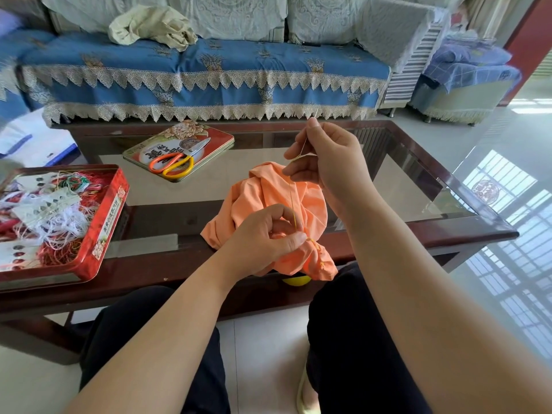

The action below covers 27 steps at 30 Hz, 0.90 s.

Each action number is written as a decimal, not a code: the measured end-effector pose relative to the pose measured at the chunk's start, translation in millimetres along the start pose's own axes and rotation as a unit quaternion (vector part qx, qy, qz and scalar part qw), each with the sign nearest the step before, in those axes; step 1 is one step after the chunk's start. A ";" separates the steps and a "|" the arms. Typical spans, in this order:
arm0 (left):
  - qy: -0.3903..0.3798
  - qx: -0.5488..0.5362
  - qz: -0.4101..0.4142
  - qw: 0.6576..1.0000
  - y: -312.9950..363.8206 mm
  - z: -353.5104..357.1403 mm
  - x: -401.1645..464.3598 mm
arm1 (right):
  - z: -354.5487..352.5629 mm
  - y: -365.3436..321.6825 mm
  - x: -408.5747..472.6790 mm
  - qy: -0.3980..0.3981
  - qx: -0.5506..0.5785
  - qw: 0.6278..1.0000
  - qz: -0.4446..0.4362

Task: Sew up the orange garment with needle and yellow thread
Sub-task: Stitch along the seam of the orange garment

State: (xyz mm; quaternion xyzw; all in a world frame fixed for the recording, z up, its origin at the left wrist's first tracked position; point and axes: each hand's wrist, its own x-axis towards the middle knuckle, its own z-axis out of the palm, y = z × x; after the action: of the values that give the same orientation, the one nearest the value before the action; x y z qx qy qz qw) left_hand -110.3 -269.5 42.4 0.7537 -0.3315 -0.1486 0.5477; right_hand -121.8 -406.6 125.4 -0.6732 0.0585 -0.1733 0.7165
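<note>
Left hand (265,231): we see its fingers curled, thumb and forefinger pinching the orange garment (268,210) at the seam, just above the near edge of the tabletop (167,186).
Right hand (325,162): raised above the garment, fingers curled in, pinching the needle (313,119), whose tip sticks up past the thumb.
Yellow thread (293,204): we see it run taut from the right hand down to the seam at the left thumb.
Orange garment: bunched on the near part of the tabletop, its lower fold hanging over the near edge toward our lap; yellow stitches show beside the left thumb.
Edges: the garment's overhang covers a yellow object (297,279) below the rim; we cannot tell what it is.
Open room: bare glass lies to the right of the garment and between it and the 2 tins.
Tin lid (179,150): flat at the far middle of the tabletop, with the orange-and-yellow-handled scissors (179,161) lying on it.
Thread tin (98,222): at the left, its corner jutting past the near edge, filled with tangled red, white and green threads.
Writing: large Chinese characters on the lid and a vertical line of them on the tin's side; we cannot read them.
Sofa (194,70): behind the table, under a blue cover with lace trim.
</note>
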 end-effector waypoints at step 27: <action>0.053 -0.083 -0.034 0.995 -6.8 -2.1 3.8 | 19.1 -2.0 -33.1 -0.165 0.073 0.976 0.121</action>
State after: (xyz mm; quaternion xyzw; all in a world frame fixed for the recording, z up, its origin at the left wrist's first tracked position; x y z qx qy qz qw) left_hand -103.9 -269.3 37.3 0.7232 -0.2625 -0.1541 0.6200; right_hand -147.0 -377.8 124.1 -0.6263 0.0079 0.0248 0.7791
